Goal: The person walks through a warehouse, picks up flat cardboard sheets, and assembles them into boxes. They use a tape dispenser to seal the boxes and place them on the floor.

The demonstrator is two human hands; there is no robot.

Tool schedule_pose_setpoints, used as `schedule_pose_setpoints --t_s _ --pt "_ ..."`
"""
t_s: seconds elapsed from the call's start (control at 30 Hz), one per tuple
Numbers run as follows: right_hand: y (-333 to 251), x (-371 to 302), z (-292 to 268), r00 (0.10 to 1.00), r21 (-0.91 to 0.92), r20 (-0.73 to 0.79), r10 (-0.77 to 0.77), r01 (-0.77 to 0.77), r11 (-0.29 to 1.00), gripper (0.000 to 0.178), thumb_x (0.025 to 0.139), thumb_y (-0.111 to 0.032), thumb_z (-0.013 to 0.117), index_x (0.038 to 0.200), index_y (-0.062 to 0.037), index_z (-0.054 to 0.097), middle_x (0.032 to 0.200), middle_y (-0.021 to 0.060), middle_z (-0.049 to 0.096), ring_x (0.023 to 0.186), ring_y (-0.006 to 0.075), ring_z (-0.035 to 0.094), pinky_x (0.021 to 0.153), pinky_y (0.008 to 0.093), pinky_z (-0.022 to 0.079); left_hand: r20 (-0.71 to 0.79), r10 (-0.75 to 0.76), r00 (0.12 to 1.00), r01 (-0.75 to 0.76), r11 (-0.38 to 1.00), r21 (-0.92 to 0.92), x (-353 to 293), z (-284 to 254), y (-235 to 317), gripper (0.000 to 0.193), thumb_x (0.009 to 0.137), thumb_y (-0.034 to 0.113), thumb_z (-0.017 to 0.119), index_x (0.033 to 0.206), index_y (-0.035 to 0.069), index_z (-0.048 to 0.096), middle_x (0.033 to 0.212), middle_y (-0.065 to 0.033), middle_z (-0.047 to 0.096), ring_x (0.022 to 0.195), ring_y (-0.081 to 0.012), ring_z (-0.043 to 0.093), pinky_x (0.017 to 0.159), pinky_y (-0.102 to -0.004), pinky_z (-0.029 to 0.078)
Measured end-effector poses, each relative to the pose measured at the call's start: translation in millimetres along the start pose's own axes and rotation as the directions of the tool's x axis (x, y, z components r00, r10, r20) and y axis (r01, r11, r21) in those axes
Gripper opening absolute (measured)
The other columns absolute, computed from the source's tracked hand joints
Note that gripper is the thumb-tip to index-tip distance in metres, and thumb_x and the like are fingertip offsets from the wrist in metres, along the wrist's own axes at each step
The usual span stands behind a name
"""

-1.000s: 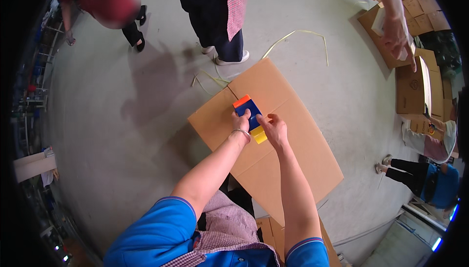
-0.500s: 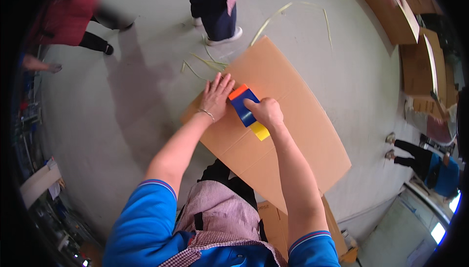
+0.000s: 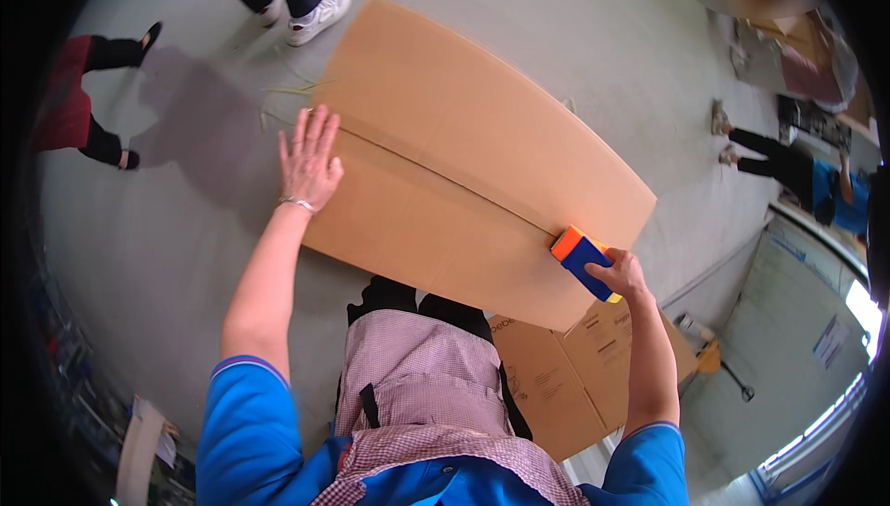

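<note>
Tape dispenser in blue, orange and yellow plastic [image 3: 584, 262] now sits at the right-hand end of the centre seam of the large brown cardboard box [image 3: 464, 126]; half a second ago it was near the middle of the panel, and a second ago close to the left edge. That travel suggests the seam between the two top flaps has been covered along nearly its whole run. The dispenser's long axis lies along the seam, orange nose pointing up-left back along it, yellow tail toward the person's right. The right hand [image 3: 619, 274] is closed around the dispenser from behind. The left hand [image 3: 311, 158] lies flat with fingers spread, pressing the left end of the box just beside the seam. The box rests on a grey concrete floor [image 3: 185, 228]; flattened brown cartons [image 3: 565, 367] lie beneath its near right corner. Other people's legs show along the upper edges.
</note>
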State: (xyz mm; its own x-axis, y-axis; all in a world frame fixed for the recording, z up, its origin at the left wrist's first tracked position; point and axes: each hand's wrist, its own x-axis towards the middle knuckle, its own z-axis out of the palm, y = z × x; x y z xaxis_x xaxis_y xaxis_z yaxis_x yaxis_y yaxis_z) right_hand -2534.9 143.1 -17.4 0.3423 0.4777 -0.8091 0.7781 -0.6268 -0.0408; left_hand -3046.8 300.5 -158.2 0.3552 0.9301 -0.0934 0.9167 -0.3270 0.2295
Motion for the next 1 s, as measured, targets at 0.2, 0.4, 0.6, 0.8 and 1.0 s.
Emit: schedule_pose_setpoints --t_s 0.2,0.4,0.6,0.8,1.0 --pt "16.9 12.4 0.2 0.998 -0.152 -0.053 0.015 -0.023 0.988 0.050 0.059 -0.047 0.066 0.082 -0.0027 0.069 0.076 0.0153 0.067 0.073 0.0286 0.065 0.068 0.0369 0.052 0.010 -0.018 1.000 0.017 0.995 0.103 2.1 -3.7 16.3 0.072 0.077 0.016 0.056 0.143 0.015 0.027 0.152 -0.0041 0.017 0.141 -0.0281 0.012 0.108 -0.0596 0.014" --pt "24.2 12.7 5.3 0.996 -0.156 -0.081 0.022 -0.034 0.987 0.043 0.057 -0.045 0.064 0.072 -0.0049 0.069 0.073 0.0138 0.067 0.071 0.0278 0.066 0.066 0.0350 0.053 -0.154 0.253 0.955 -0.285 0.923 -0.257 14.5 32.4 202.3 0.071 0.077 0.011 0.057 0.142 0.014 0.029 0.150 -0.0102 0.022 0.140 -0.0335 0.013 0.108 -0.0611 0.011" --pt "46.3 13.0 -7.4 0.973 -0.050 -0.038 -0.230 0.228 0.972 0.052 0.061 -0.053 0.070 0.072 -0.0021 0.068 0.070 0.0141 0.066 0.069 0.0279 0.066 0.066 0.0350 0.053 0.104 0.242 0.965 -0.245 0.969 0.020 -3.3 96.0 372.5 0.076 0.082 0.043 0.060 0.144 0.017 0.026 0.154 -0.0091 0.010 0.142 -0.0321 0.001 0.110 -0.0589 0.002" --pt "173.9 7.6 -32.1 0.941 0.029 0.045 -0.337 0.336 0.941 0.049 0.063 -0.049 0.068 0.080 -0.0035 0.066 0.078 0.0132 0.066 0.075 0.0287 0.064 0.071 0.0362 0.052 0.031 0.330 0.944 -0.331 0.937 0.109 0.0 105.9 369.9 0.074 0.087 0.057 0.043 0.146 0.017 0.021 0.154 -0.0088 0.008 0.142 -0.0315 0.001 0.110 -0.0570 0.000" --pt "357.8 33.7 -9.8 0.992 0.034 -0.118 -0.053 0.057 0.998 0.045 0.060 -0.044 0.068 0.083 -0.0050 0.068 0.076 0.0135 0.066 0.074 0.0270 0.065 0.069 0.0349 0.052 0.010 0.334 0.943 -0.332 0.932 0.146 1.6 109.7 374.2 0.075 0.088 0.056 0.041 0.146 0.015 0.020 0.154 -0.0087 0.007 0.142 -0.0311 0.002 0.110 -0.0545 0.000"
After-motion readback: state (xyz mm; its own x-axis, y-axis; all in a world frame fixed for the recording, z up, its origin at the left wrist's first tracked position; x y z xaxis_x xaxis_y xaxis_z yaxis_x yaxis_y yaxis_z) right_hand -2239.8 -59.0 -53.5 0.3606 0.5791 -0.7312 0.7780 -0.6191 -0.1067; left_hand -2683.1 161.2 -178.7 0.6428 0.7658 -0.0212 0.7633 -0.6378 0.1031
